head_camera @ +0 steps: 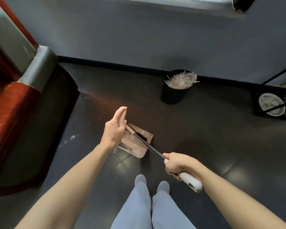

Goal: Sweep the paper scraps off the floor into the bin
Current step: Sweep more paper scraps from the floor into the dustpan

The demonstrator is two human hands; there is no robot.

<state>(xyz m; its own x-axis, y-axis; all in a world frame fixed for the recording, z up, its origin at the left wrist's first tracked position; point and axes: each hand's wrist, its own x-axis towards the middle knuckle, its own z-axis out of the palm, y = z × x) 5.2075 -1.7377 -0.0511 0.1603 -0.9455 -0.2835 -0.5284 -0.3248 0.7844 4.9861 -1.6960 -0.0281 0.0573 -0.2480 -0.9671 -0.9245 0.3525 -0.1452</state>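
Pink dustpan (138, 151) sits on the dark floor (205, 129) by the person's feet, the left hand (113, 129) curled round its upright handle. The right hand (177, 164) wraps its fingers round the broom (153, 148) (white grip), bristles in the pan. The black bin (173, 95), heaped with paper scraps (182, 80), stands well beyond, near the wall (139, 38).

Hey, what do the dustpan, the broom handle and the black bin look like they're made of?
The dustpan looks like matte pinkish-beige moulded plastic, going by its comb teeth and rounded edges. The broom handle is a thin dark shaft, probably metal, ending in a smooth white plastic-looking grip in the right hand. The bin is matte black; whether it is plastic or metal is unclear.
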